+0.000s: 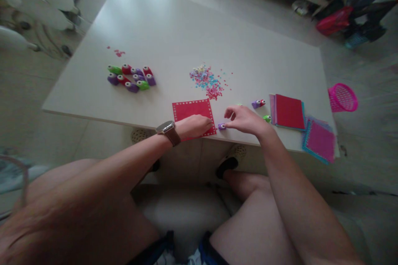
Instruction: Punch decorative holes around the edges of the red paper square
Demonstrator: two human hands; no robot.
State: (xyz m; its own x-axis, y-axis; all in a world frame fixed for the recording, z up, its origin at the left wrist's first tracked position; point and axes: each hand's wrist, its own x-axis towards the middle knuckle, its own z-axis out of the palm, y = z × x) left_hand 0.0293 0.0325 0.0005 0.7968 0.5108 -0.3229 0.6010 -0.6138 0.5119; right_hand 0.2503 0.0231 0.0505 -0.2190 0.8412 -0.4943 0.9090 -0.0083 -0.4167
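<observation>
A square sheet of red paper (190,109) with small punched holes along its edges lies near the table's front edge. My left hand (197,125), with a watch on its wrist, rests over the sheet's lower right part; its fingers are curled closed on the paper, their tips partly hidden. Just right of the sheet sits a small purple paper punch (222,126) with a white button. My right hand (244,118) is beside this punch, one fingertip at or very near it, thumb and fingers apart. Part of a green punch (239,104) shows behind my right hand.
Colourful punched-out bits (207,80) lie in a pile beyond the sheet. Several paper punches (130,78) stand left, with pink bits (118,53) behind them. Further right are purple and red punches (258,103), a green punch (267,119), a red paper stack (290,111) and punched sheets (319,140).
</observation>
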